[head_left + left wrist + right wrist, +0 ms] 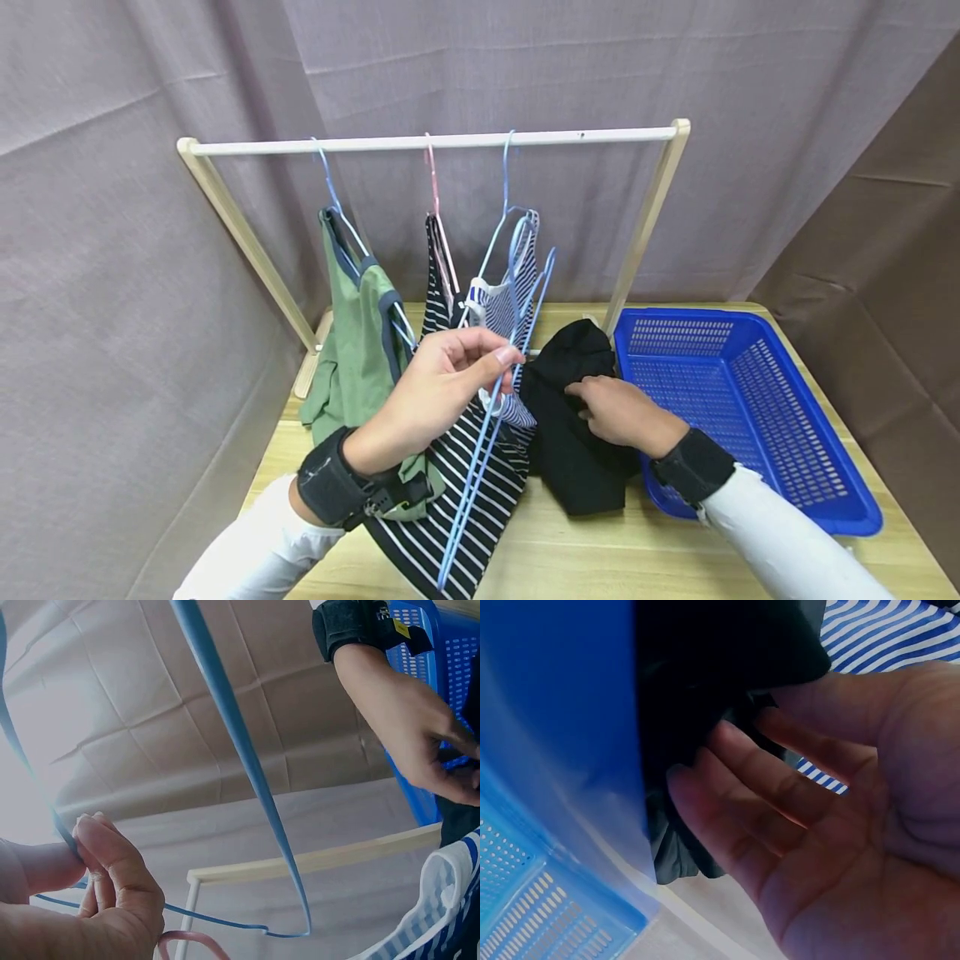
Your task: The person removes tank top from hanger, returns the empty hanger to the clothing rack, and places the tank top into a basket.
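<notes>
My left hand (457, 375) pinches a blue clothes hanger (480, 467) between thumb and fingers, in front of the hanging clothes. In the left wrist view the hanger (240, 742) has no clothing on it. My right hand (626, 412) grips a black garment (577, 475) beside the basket. Close up in the right wrist view, thumb and fingers curl at the dark cloth (727, 652), which hides some fingertips. Left of the black garment hang a blue-and-white striped garment (498, 308) and a black-and-white striped one (480, 508).
A rack with a white rail (390, 144) and wooden posts stands at the back. A green garment (348, 350) hangs on its left side from a blue hanger. A pink hanger (435, 183) is hooked mid-rail. The blue plastic basket (817, 425) sits at the right on the wooden table (592, 567).
</notes>
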`<state>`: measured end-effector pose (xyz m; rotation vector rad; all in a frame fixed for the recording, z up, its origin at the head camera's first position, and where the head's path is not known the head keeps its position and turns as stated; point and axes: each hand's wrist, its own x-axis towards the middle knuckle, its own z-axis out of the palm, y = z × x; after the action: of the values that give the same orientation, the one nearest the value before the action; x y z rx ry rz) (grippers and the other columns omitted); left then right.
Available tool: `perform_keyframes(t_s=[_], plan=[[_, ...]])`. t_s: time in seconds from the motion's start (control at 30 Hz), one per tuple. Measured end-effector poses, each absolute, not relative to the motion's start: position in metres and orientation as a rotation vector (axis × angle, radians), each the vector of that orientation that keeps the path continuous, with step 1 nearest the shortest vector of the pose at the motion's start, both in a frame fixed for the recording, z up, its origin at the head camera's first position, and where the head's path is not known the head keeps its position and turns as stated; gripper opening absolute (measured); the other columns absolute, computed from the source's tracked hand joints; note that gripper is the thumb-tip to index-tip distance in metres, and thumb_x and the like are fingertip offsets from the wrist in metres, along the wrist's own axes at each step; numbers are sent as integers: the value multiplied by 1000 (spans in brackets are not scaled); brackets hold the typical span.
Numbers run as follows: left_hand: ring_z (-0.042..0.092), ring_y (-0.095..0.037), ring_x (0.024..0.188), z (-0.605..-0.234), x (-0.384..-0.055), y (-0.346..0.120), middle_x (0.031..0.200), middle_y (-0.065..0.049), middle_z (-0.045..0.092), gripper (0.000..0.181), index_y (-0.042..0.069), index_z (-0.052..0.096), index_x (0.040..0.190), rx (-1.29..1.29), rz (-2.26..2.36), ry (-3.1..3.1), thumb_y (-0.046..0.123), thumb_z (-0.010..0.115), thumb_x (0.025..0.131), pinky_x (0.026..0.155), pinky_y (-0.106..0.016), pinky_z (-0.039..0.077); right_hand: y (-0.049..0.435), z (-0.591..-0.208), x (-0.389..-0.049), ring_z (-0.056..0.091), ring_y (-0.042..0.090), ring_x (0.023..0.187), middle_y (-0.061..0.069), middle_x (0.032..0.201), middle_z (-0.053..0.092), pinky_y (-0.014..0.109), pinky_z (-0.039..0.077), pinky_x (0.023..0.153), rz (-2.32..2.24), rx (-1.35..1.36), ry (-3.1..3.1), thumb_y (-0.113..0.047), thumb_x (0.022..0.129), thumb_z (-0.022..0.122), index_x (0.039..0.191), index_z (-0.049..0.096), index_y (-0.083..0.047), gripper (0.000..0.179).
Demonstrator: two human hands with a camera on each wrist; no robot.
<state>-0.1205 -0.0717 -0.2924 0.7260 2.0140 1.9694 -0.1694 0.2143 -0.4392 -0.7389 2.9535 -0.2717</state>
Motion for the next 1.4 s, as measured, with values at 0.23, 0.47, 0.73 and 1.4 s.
perform_keyframes(t_s=[0.23, 0.47, 0.73, 1.4], plan=[[69, -10, 80, -287, -123, -69, 83, 6, 70, 20, -6, 71, 117, 726, 1945, 2034, 7, 60, 108, 74, -23, 60, 216, -442, -169, 74, 32, 113, 20, 130, 75, 55, 61, 100, -235, -691, 2831, -19, 99, 74, 139, 68, 0, 44], [64, -16, 79, -276, -124, -65, 82, 3, 70, 19, -1, 75, 114, 680, 1871, 2114, 13, 63, 107, 73, -24, 57, 214, -442, -169, 73, 37, 119, 22, 134, 73, 58, 59, 104, -196, -655, 2764, -25, 101, 71, 144, 65, -2, 48], [67, -9, 77, -257, -133, -56, 82, 0, 72, 18, -7, 72, 111, 677, 1833, 2066, 7, 62, 106, 73, -23, 59, 206, -437, -171, 76, 34, 108, 18, 120, 79, 53, 63, 96, -93, -725, 2752, -25, 98, 75, 137, 69, -2, 45], [66, -11, 76, -215, -203, -10, 94, -12, 74, 21, -6, 75, 109, 498, 1716, 2230, 12, 65, 107, 79, -26, 64, 189, -445, -174, 68, 20, 76, 10, 86, 73, 40, 62, 72, -117, -811, 2701, -15, 91, 81, 105, 74, -3, 20]])
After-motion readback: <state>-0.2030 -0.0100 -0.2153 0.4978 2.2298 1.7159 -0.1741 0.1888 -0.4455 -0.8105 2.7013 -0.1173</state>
